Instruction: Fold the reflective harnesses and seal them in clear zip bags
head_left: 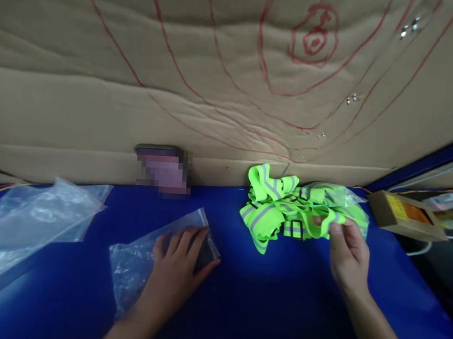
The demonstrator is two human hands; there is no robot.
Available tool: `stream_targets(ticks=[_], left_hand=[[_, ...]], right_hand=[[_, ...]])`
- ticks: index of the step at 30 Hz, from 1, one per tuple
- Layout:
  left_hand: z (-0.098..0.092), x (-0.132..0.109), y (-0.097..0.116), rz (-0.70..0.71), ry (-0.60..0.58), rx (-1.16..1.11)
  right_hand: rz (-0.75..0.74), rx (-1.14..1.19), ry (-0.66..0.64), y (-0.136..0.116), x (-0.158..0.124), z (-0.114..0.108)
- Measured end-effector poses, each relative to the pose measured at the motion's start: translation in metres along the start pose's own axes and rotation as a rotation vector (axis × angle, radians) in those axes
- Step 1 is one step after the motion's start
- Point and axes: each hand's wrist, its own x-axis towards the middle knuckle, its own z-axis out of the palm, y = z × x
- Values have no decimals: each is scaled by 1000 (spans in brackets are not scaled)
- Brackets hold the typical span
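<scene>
My left hand [181, 251] lies with fingers spread on a clear plastic zip bag [128, 266], which is flat on the blue table. On the right, my right hand [350, 251] pinches the end of a neon-yellow reflective strap [328, 224] with a grey stripe. That strap leads into a tangled pile of similar reflective straps [264, 220] with black buckles. Part of the pile is covered by a clear plastic bag [347, 197] behind my right hand.
More clear bags [35, 224] lie at the left of the blue table [249, 304]. A phone [165, 168] leans against the cardboard wall [80, 109] marked with red lines. An open cardboard box [403, 216] stands at the right, near cables.
</scene>
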Motion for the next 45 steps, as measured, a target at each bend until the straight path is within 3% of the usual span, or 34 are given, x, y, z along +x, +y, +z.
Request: stream_targets(ticks=[3, 7, 10, 13, 16, 18, 20, 22, 26, 30, 33, 37, 41, 45], left_hand=[[-10, -5, 10, 1, 64, 41], [-38, 1, 43, 94, 106, -6], [-46, 27, 78, 197, 17, -200], [-34, 60, 102, 92, -130, -371], [-19, 78, 102, 54, -198, -446], [-17, 76, 91, 58, -197, -504], [-22, 66, 79, -2, -189, -684], [-31, 50, 71, -137, -203, -961], [-49, 15, 71, -499, -304, -1552], [-52, -5, 77, -771, -444, -1904], [-47, -9, 74, -812, -526, -1938], [-44, -9, 68, -613, -606, -1996], [-44, -9, 66, -351, -633, -1881], [-42, -8, 65, -314, -628, -1817]], right_hand=[[-9, 39, 28, -21, 7, -2], [-157, -43, -71, -59, 39, -4], [-280, -160, -126, -65, 62, -6], [-347, -302, -82, -46, 65, -12], [-405, -384, 96, -25, 46, -18], [-476, -425, 207, -22, 26, -19], [-555, -422, 226, -29, 4, -14], [-649, -396, 71, -41, -15, -4], [-775, -319, -487, -53, -41, 21], [-644, -135, -717, -45, -56, 34], [-431, 26, -758, -41, -62, 37], [-117, 179, -778, -39, -65, 40], [40, 240, -677, -34, -62, 44], [125, 223, -659, -34, -59, 45]])
